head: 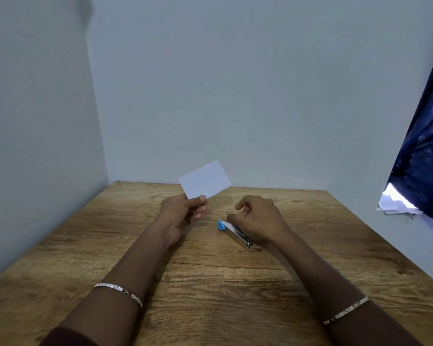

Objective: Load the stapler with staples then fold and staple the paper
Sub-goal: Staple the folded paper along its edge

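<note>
Bracelets (119, 293) on forearms; left hand (183, 213) pinches paper (205, 179), right hand (259, 219) over stapler (235, 233).

Wood-grain table (210, 283), blue-tipped metal stapler (235, 233) flat on it.

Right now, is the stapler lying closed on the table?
Closed, it seems: the stapler lies flat on the table, partly hidden by the right hand.
</note>
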The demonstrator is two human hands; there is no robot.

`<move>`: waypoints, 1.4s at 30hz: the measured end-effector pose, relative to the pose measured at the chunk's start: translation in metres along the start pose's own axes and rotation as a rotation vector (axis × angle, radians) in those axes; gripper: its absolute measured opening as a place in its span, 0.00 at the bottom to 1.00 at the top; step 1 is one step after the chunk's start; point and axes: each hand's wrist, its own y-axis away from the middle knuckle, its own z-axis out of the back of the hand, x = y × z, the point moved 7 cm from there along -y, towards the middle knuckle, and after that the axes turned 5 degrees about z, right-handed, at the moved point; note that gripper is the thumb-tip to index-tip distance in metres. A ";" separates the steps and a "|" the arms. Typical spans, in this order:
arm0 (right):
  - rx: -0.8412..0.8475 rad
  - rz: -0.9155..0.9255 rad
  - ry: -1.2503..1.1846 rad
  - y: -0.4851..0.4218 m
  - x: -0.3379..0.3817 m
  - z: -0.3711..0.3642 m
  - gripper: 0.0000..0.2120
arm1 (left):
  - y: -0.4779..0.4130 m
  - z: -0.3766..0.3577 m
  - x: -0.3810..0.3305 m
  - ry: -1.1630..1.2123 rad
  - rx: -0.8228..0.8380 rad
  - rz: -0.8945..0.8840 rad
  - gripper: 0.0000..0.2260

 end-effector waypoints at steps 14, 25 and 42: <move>-0.032 -0.086 -0.686 -0.003 -0.008 -0.016 0.10 | 0.000 -0.004 -0.002 -0.028 0.047 -0.102 0.07; 0.103 -0.110 -1.146 -0.005 -0.001 -0.028 0.15 | 0.011 -0.020 -0.005 0.009 0.125 -0.166 0.07; 0.154 -0.149 -1.210 -0.003 -0.002 -0.026 0.22 | 0.015 -0.025 -0.010 -0.205 0.125 -0.280 0.07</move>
